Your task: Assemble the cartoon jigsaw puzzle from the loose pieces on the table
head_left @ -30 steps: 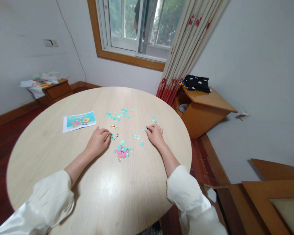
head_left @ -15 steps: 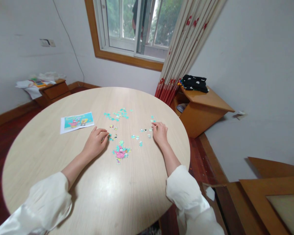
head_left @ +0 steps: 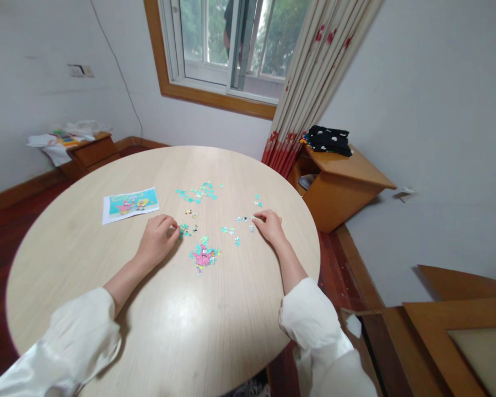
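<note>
Our bare left hand (head_left: 158, 239) curls beside small turquoise jigsaw pieces (head_left: 184, 229), our bare right hand (head_left: 270, 226) beside small pale pieces (head_left: 239, 220); we cannot tell whether either pinches one. Dragging either sideways could split the flat pink-and-turquoise jigsaw section (head_left: 204, 256) between them, nearer us.

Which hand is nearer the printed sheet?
Left: the left hand is close to the printed sheet, by its near right corner; the right hand is farther right, beside puzzle pieces.
</note>
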A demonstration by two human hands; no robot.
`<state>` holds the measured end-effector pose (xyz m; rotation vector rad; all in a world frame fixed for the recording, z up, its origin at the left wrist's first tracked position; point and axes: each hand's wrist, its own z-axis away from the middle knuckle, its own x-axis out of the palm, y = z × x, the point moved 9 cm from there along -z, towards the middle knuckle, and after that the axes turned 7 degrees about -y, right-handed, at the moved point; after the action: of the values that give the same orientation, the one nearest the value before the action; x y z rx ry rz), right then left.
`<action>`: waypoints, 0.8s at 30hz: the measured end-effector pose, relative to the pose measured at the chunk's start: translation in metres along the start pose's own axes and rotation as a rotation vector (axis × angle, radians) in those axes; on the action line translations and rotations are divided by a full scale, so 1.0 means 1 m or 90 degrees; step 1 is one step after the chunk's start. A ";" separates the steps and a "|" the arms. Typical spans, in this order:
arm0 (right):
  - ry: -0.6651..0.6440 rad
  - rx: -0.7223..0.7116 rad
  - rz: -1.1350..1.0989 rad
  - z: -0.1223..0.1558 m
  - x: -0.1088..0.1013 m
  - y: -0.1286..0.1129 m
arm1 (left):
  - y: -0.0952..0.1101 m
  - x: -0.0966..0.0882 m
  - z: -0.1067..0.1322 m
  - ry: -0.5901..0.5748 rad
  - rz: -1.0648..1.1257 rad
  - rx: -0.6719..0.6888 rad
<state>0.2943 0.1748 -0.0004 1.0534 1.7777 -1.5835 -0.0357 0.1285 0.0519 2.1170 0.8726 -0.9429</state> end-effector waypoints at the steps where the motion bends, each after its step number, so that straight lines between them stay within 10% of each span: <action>1: -0.001 0.002 0.002 0.000 0.001 0.000 | 0.001 0.000 0.000 0.001 0.001 0.004; 15: 0.102 -0.011 -0.057 0.010 -0.011 -0.014 | 0.037 0.000 0.022 -0.008 0.058 -0.020; 24: 0.016 -0.229 -0.090 0.060 0.021 -0.090 | 0.071 0.029 0.041 -0.098 0.113 0.014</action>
<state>0.2021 0.1192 0.0232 0.7949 2.0942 -1.2638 0.0197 0.0657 0.0276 2.0700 0.5896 -1.0101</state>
